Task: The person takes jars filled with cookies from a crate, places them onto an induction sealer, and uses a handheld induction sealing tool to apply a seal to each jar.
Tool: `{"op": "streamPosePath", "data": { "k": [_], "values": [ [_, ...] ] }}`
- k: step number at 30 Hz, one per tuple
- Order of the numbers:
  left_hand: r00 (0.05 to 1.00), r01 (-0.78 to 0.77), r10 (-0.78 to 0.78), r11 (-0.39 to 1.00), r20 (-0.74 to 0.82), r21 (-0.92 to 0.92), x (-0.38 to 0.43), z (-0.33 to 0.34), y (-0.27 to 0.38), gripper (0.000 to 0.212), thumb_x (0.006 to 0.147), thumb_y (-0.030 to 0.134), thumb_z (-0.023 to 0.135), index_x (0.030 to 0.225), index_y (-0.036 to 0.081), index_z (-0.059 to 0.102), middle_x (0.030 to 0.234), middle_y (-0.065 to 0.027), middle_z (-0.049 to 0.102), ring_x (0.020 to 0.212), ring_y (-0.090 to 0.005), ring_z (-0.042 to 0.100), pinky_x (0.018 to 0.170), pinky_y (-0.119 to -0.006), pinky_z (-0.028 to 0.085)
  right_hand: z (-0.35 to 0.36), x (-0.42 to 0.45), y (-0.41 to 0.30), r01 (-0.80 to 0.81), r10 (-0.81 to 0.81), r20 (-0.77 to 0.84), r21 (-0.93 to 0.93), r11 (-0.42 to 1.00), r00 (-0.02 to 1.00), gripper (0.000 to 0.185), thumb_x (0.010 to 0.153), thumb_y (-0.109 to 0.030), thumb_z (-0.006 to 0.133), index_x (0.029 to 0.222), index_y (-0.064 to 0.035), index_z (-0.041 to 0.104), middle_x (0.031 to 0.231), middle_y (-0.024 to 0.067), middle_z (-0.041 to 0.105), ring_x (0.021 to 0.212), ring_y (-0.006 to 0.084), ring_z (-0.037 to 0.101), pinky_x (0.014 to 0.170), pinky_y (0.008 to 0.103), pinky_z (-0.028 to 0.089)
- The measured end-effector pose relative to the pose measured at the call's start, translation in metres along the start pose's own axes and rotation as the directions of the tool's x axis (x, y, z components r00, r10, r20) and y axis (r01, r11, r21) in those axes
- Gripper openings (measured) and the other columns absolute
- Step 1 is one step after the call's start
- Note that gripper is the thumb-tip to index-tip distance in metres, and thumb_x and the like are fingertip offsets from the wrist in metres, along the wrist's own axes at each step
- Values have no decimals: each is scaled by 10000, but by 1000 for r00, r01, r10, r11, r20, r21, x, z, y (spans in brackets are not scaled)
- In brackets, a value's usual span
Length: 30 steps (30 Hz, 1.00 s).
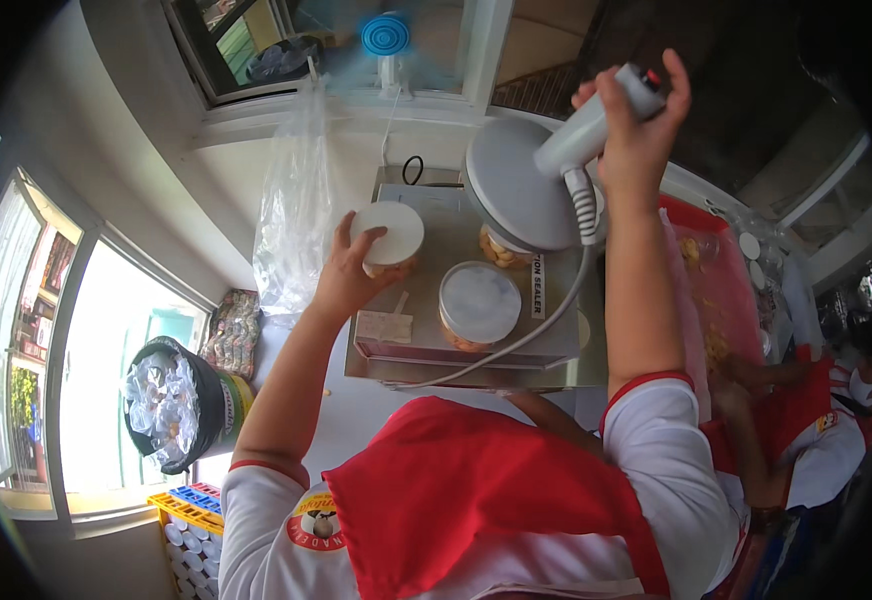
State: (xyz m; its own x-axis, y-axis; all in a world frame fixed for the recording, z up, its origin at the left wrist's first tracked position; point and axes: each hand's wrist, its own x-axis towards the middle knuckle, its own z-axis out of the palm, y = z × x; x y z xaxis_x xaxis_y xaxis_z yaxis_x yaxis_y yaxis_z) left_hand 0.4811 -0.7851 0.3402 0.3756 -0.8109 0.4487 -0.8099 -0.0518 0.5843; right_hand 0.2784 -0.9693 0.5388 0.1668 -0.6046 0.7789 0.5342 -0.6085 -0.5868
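Observation:
My right hand (635, 124) grips the grey handle of an induction sealer head (518, 184), its round disc tilted over a clear jar of pale, nut-like pieces (506, 251). A ribbed cable runs from the handle across the metal sealer box (436, 315). On the box's left part, my left hand (357, 262) rests around a white-lidded jar (389, 232), fingers on its lid and side. Another filled jar with a whitish lid (479, 301) stands near the box's front edge, untouched by either hand.
A blue fan (386, 34) stands at the window. Plastic bags (293, 217) hang at the wall, and a lined bin (162, 405) stands at left. At right, a co-worker's hands reach into a red tray lined with pink plastic (732, 292). A crate of lidded containers (192, 551) is lower left.

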Motion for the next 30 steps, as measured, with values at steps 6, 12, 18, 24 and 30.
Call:
{"op": "streamPosePath", "data": {
  "k": [6, 12, 18, 24, 30],
  "values": [
    [999, -43, 49, 976, 23, -215, 35, 18, -38, 747, 548, 216, 819, 1178, 78, 442, 1321, -228, 320, 1181, -391, 395, 928, -416, 419, 84, 4, 6, -185, 195, -148, 82, 979, 970, 603, 766, -92, 664, 1258, -123, 316, 966, 114, 508, 792, 275, 568, 756, 383, 488],
    [994, 108, -95, 929, 52, -355, 5, 23, -76, 820, 613, 131, 782, 1290, 27, 331, 1313, -169, 377, 1199, -324, 398, 975, -378, 360, 129, -58, 89, 81, -98, -41, -304, 949, 994, 629, 727, -4, 677, 1245, -127, 343, 998, 67, 461, 738, 146, 543, 656, 272, 488],
    [943, 302, -333, 822, 22, -483, -44, -4, -100, 686, 763, 88, 667, 1347, 97, 305, 1355, -109, 361, 1224, -282, 384, 1000, -409, 313, 138, -83, 121, 282, -270, 102, -526, 802, 957, 621, 697, -24, 703, 1226, -86, 384, 979, 72, 477, 830, 149, 497, 763, 262, 442],
    [926, 334, -367, 682, 91, -651, -86, -25, -123, 543, 794, 97, 635, 1276, 41, 392, 1278, -115, 443, 1132, -254, 472, 944, -362, 378, 140, -80, 129, 232, -217, 97, -584, 778, 971, 613, 670, -62, 714, 1191, -80, 390, 960, 99, 504, 848, 219, 527, 750, 317, 451],
    [880, 396, -447, 510, 158, -764, -123, -49, -125, 482, 836, 49, 546, 1281, -5, 368, 1249, -128, 452, 1110, -224, 474, 940, -322, 373, 141, -88, 128, 211, -210, 71, -580, 786, 975, 460, 692, -40, 690, 1087, -48, 454, 958, 148, 517, 840, 271, 554, 766, 342, 449]
  ]
}}
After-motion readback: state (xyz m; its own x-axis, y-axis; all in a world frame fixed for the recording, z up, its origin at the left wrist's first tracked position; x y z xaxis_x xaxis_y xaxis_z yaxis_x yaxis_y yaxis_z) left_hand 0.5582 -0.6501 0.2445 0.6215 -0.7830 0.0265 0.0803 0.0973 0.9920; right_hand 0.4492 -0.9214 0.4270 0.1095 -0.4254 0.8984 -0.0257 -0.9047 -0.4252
